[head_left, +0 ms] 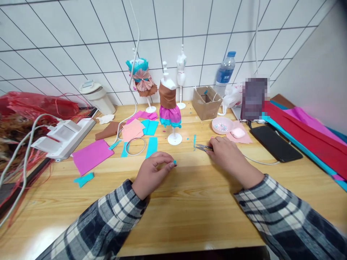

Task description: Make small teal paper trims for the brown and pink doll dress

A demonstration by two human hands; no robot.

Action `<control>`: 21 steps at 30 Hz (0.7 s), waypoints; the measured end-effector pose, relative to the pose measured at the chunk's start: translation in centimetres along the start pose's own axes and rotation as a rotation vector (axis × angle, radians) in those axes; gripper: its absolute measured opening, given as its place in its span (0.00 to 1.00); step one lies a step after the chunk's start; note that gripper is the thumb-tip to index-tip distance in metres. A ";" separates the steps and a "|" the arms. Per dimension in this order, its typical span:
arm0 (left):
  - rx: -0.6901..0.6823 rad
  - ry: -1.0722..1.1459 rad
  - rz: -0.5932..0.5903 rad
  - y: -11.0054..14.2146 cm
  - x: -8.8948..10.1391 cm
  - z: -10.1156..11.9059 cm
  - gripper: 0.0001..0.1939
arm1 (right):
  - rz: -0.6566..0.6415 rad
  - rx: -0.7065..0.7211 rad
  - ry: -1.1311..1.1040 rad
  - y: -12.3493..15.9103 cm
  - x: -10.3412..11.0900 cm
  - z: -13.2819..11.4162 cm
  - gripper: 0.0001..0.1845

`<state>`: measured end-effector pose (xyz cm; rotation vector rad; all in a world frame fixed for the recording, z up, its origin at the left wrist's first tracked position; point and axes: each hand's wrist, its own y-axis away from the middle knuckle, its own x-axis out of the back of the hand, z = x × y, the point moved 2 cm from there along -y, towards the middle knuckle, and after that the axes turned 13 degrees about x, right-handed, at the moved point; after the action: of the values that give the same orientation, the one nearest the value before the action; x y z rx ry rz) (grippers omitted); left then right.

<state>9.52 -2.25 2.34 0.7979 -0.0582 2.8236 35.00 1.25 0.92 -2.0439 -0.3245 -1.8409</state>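
My left hand is closed in a pinch, with a tiny scrap of blue crepe paper at its fingertips. My right hand rests over the table, its fingers round a small pair of thread snips whose blades point left. By the blade tips lies a thin blue paper strip. Beyond my hands stands a miniature dress form in a brown paper top, with a magenta skirt edged in blue. Behind it are a form with a pink paper bow and a bare white form.
Coloured paper pieces and a white ring lie left. A power strip and lidded cup are farther left. Right are a cardboard box, pink bowl, bottle, black phone and paper rolls.
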 end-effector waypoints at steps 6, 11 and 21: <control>0.138 0.202 -0.023 -0.3 -0.3 -0.7 0.12 | -0.075 0.076 -0.324 0.6 1.5 -2.7 0.04; 0.218 0.198 0.005 -0.2 -1.1 -0.3 0.14 | 0.008 0.080 -0.827 1.5 0.9 -7.0 0.09; 0.092 0.035 0.060 0.2 -1.3 0.6 0.12 | -0.018 0.093 -1.126 2.3 -1.1 -9.7 0.13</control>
<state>10.89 -2.73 2.12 0.7782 0.0542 2.9147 27.08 -4.82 0.26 -2.7793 -0.6746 -0.4714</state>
